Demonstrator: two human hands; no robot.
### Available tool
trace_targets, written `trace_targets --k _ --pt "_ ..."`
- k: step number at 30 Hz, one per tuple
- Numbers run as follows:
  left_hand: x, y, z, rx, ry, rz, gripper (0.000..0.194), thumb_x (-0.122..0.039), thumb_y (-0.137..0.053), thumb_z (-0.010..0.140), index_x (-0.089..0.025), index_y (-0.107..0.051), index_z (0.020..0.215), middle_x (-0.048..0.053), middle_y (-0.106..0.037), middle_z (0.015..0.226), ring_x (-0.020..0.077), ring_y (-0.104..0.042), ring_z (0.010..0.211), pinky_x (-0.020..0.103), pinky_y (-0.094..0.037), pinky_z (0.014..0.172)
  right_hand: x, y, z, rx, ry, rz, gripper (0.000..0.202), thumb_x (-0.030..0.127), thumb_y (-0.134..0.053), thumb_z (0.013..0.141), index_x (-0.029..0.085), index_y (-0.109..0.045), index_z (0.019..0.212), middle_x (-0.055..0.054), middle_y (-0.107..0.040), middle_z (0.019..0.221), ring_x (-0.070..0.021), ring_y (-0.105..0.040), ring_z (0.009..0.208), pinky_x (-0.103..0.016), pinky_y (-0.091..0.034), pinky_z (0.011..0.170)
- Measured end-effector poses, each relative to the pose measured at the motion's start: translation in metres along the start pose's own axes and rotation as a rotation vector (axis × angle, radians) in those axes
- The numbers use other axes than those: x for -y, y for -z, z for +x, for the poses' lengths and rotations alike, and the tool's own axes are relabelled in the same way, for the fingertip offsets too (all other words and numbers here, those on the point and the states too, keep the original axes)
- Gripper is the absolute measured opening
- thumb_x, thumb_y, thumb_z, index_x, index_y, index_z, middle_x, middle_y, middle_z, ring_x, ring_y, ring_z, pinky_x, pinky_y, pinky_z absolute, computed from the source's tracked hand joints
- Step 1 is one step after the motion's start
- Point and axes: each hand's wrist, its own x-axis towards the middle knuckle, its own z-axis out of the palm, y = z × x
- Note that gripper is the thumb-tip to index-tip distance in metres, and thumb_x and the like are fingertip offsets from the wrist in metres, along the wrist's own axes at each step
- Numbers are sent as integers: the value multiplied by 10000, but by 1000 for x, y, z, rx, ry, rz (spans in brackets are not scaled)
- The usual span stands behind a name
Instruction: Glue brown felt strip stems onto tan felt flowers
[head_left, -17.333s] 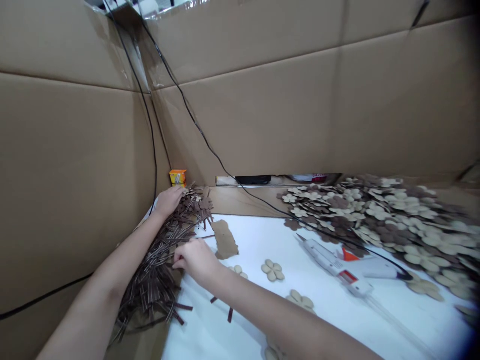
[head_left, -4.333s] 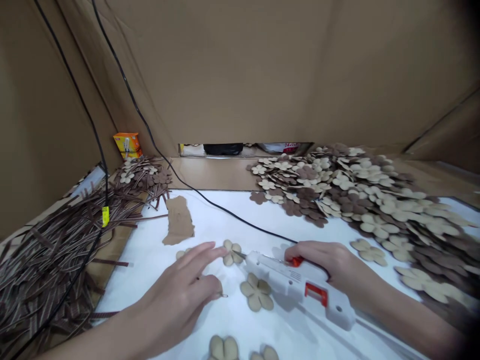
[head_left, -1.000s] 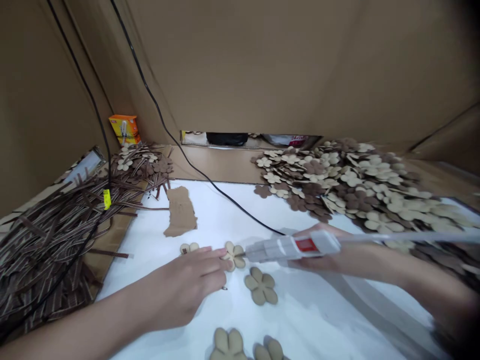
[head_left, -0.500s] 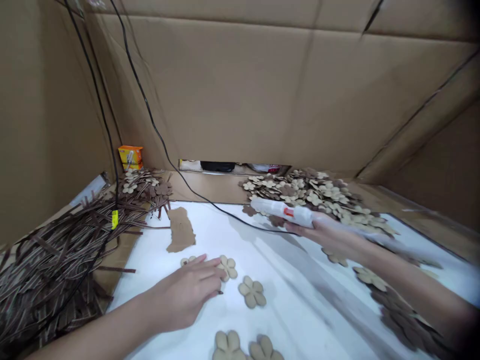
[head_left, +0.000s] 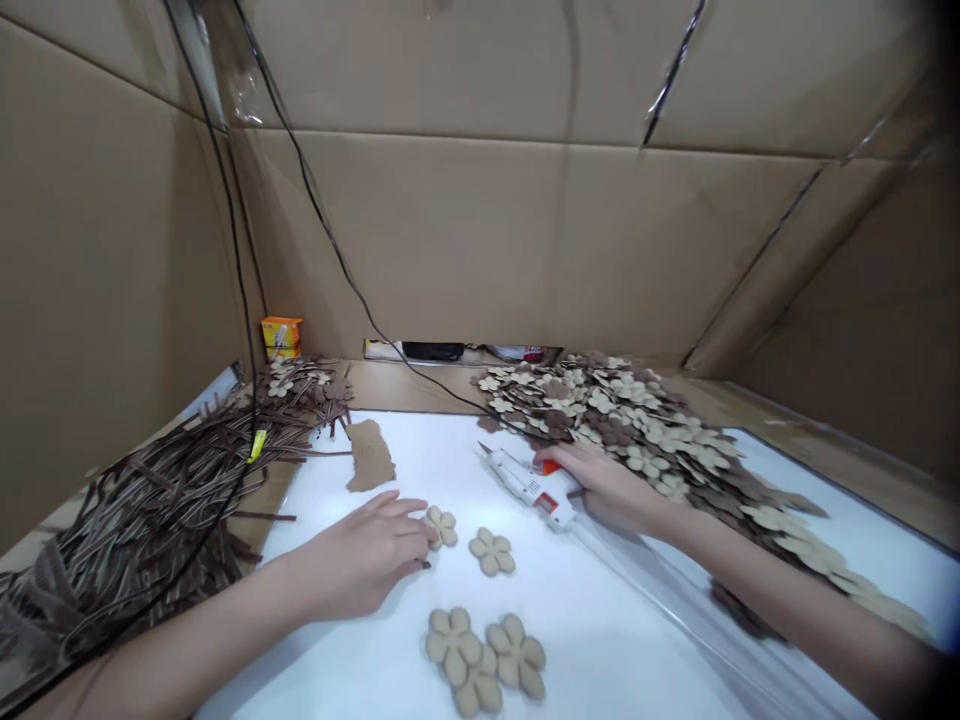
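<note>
My right hand grips a white hot glue gun with an orange trigger, its nozzle pointing up and left over the white board. A long clear glue stick trails from the gun's rear. My left hand lies palm down on the board with fingers stretched out, their tips at a beige five-petal flower; what is beneath the palm is hidden. Another beige flower lies apart to the right. Nearer to me, a few more flowers are grouped, some overlapping.
A heap of beige and brown flower pieces spreads along the right side. Brown strips pile up at left, by an orange box. A torn cardboard piece lies on the board. A black cable hangs across; cardboard walls enclose the space.
My right hand has brought the glue gun down and left, away from the flower heap's edge, and its nozzle now shows. My left hand stays by the same flower. The view has tilted and shifted.
</note>
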Motion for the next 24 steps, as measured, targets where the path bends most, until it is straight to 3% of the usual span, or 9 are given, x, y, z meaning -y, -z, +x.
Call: trace_targets --k 2,5,8,11,14,19,24 --pt "-1 1 -5 1 -4 -28 205 -151 -416 873 -193 -572 999 36 -609 1142 190 -484 1150 400 -305 1025 -1 -2 -1 16 8 -11 618 -56 -350 603 207 -515 1136 -97 -563 1064 -218 -510 997 -342 -406 840" --pt "-1 1 -13 -20 -28 -65 208 -137 -415 871 -191 -570 999 43 -609 1140 165 -523 1101 381 -284 1039 13 4 1 -15 -2 -61 653 -48 -369 597 252 -524 1155 -113 -520 1148 -282 -455 1063 -448 -368 862" --pt "-3 0 -19 -45 -48 -83 190 -142 -416 872 -187 -570 973 48 -617 1121 161 -530 1094 378 -251 1057 53 13 8 -99 80 -82 577 13 -397 698 276 -484 1204 -101 -450 1264 -300 -353 1169 -508 -279 931" --pt "-5 -2 -21 -57 -57 -84 173 -134 -414 870 -187 -565 935 47 -617 1115 155 -534 1088 372 -233 1066 101 12 21 -4 304 33 368 165 -428 823 270 -487 1171 -64 -521 1189 -243 -381 1148 -473 -243 983" --pt "-7 -4 -22 -67 -50 -74 163 -129 -416 867 -194 -553 929 41 -614 1119 151 -529 1088 368 -234 1063 127 0 37 61 379 41 177 274 -458 863 231 -564 997 -72 -543 1123 -240 -402 1108 -509 -162 1011" --pt "-4 -8 -22 -81 -45 -55 148 -126 -419 868 -193 -538 922 30 -610 1116 145 -534 1075 367 -218 1068 125 -8 53 138 410 66 75 287 -553 817 220 -568 787 -28 -574 984 -227 -452 994 -520 -239 958" --pt "-8 -10 -25 -108 -56 -24 201 -84 -352 872 -177 -524 918 -5 -598 1118 136 -540 1068 358 -215 1074 128 4 46 187 422 118 109 224 -398 894 235 -495 845 15 -583 913 -155 -476 969 -465 -227 997"
